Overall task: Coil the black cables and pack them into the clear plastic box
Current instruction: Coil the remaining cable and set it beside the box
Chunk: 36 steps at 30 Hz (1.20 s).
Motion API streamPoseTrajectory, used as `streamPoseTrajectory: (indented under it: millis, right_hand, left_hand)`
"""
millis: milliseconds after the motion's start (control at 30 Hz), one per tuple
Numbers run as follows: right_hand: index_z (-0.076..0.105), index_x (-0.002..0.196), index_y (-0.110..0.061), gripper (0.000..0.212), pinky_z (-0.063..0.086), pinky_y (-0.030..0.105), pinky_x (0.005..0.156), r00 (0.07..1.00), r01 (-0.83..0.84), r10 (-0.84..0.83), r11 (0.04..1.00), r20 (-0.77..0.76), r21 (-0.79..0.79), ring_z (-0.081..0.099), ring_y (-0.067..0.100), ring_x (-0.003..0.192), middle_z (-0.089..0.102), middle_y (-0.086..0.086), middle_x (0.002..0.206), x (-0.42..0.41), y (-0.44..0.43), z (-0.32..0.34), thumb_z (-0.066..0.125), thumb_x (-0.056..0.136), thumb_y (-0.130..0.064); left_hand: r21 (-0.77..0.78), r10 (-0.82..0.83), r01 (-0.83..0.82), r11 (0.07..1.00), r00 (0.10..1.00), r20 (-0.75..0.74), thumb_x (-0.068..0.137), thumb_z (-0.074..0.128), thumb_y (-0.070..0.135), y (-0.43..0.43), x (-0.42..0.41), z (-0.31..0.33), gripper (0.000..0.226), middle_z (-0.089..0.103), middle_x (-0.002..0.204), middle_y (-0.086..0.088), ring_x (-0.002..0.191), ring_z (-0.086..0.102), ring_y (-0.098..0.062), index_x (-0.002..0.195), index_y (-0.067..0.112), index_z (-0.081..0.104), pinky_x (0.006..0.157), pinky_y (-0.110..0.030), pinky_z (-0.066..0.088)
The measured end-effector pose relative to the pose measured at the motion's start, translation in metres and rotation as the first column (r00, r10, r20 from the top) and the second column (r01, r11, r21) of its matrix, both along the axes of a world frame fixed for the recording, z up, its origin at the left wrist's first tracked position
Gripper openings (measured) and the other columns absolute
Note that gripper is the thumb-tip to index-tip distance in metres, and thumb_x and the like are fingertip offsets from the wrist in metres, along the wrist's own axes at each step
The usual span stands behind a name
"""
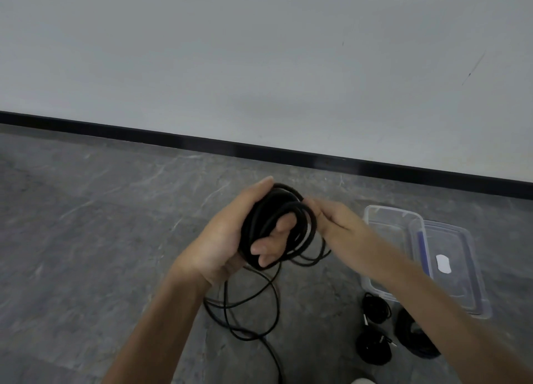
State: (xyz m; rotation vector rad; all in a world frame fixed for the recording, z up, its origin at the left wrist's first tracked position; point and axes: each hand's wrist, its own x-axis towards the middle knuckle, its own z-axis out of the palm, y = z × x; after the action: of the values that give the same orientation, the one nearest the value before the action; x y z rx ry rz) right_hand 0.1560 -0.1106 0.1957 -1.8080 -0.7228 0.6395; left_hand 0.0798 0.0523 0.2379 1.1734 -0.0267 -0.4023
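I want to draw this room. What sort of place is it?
Probably a plain indoor room or corridor: a grey stone-look floor, a bare white wall, and a black skirting strip between them.

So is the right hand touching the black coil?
Touching. Head view: the right hand pinches an outer loop of the coil gripped by the left hand.

Box (pixel 383 228) top open, lid (pixel 461 245) overlapping its rt edge. Coiled cables (pixel 374 346) crowd floor (pixel 86 239) at box's near side; loose loops (pixel 253 337) sprawl centre front. Open floor to left.
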Motion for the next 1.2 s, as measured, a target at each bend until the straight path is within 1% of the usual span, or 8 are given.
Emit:
streamPoseTrajectory:
  millis: [100,267,467,633,767,933,1067,1200]
  right_hand:
    - [0.061,0.084,-0.015,0.036,0.049,0.032,0.074,0.998,-0.015,0.013,1.0,-0.069,-0.018,0.058,0.017,0.075,0.063,0.0,0.076,-0.011,0.009,-0.001,0.036,0.103,-0.032]
    - [0.052,0.071,-0.024,0.035,0.031,0.021,0.049,0.991,0.044,-0.047,0.999,-0.122,-0.023,0.036,0.006,0.05,0.043,-0.013,0.05,-0.021,0.023,0.003,0.039,0.101,-0.012]
    - [0.057,0.089,-0.015,0.02,0.041,0.023,0.054,0.981,0.082,-0.084,0.996,-0.173,-0.018,0.048,0.008,0.056,0.056,-0.005,0.065,-0.035,0.032,0.008,0.041,0.1,-0.012]
    - [0.058,0.092,-0.008,0.02,0.045,0.026,0.053,0.932,0.121,-0.104,0.992,-0.346,0.029,0.052,0.015,0.058,0.059,0.002,0.067,-0.035,0.034,0.012,0.04,0.098,-0.003]
    - [0.055,0.1,-0.022,0.022,0.047,0.026,0.054,0.879,0.034,-0.004,0.998,-0.477,0.055,0.049,0.012,0.054,0.053,0.006,0.073,-0.04,0.033,0.017,0.037,0.102,-0.01]
    - [0.049,0.085,-0.013,0.022,0.031,0.019,0.044,0.877,0.018,0.006,0.999,-0.48,0.045,0.034,0.005,0.045,0.043,-0.001,0.064,-0.039,0.036,0.019,0.037,0.103,-0.012]
    - [0.052,0.08,-0.009,0.024,0.035,0.018,0.045,0.883,-0.003,0.015,1.0,-0.469,0.025,0.037,0.006,0.047,0.046,0.0,0.061,-0.038,0.034,0.022,0.039,0.1,-0.008]
    - [0.056,0.089,-0.005,0.017,0.04,0.02,0.046,0.882,-0.043,0.045,0.999,-0.468,0.014,0.042,0.007,0.047,0.048,0.006,0.066,-0.039,0.033,0.022,0.041,0.097,-0.001]
  left_hand:
    - [-0.086,0.137,-0.135,0.987,0.99,0.018,0.094,0.022,0.042,0.0,0.001,-0.001,0.054,0.034,0.038,0.008,0.035,0.035,-0.007,0.058,0.016,0.053,0.05,-0.014,0.043]
    - [0.009,0.26,-0.262,0.965,0.962,0.084,0.097,0.024,0.042,-0.001,0.004,-0.005,0.052,0.038,0.043,0.008,0.042,0.038,-0.009,0.062,0.02,0.056,0.062,-0.022,0.04]
    - [0.082,0.372,-0.384,0.92,0.918,0.137,0.085,0.04,0.062,-0.003,0.005,-0.009,0.051,0.041,0.051,0.004,0.048,0.043,-0.012,0.076,0.013,0.053,0.055,-0.024,0.043]
    - [0.2,0.447,-0.486,0.851,0.869,0.21,0.094,0.031,0.062,-0.011,0.006,-0.014,0.052,0.047,0.056,0.004,0.055,0.048,-0.015,0.075,0.021,0.057,0.055,-0.033,0.041]
    - [0.181,0.575,-0.622,0.761,0.778,0.253,0.095,0.027,0.058,-0.015,0.008,-0.011,0.051,0.049,0.057,0.006,0.059,0.049,-0.012,0.07,0.025,0.057,0.068,-0.028,0.043]
    - [0.313,0.544,-0.678,0.666,0.727,0.419,0.101,0.031,0.046,-0.024,0.006,-0.015,0.046,0.058,0.071,-0.001,0.069,0.056,-0.014,0.081,0.013,0.056,0.067,-0.023,0.048]
    - [0.388,0.513,-0.71,0.588,0.698,0.499,0.093,0.038,0.053,-0.026,0.007,-0.023,0.043,0.06,0.074,-0.006,0.064,0.057,-0.019,0.085,0.015,0.057,0.06,-0.032,0.048]
    - [0.462,0.462,-0.723,0.513,0.687,0.561,0.088,0.045,0.055,-0.025,0.007,-0.023,0.04,0.058,0.067,0.006,0.062,0.059,-0.006,0.085,0.017,0.056,0.056,-0.013,0.043]
